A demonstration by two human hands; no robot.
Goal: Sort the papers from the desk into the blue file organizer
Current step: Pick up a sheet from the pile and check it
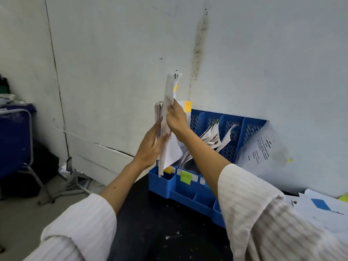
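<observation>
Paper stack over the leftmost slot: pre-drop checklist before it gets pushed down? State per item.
1. Right hand grips the paper stack near mid-height: ok.
2. Left hand lies flat against the stack's side, steadying it: ok.
3. Stack's bottom edge is at the leftmost slot of the blue file organizer: ok.
4. Sheets squared up: not ok, the top fans out and a lower sheet splays right.
5. Room in that slot: cannot tell, papers with an orange tab already stand there.
6. Slot label matches the stack's tab: cannot tell, the hands and stack hide most of it.
</observation>
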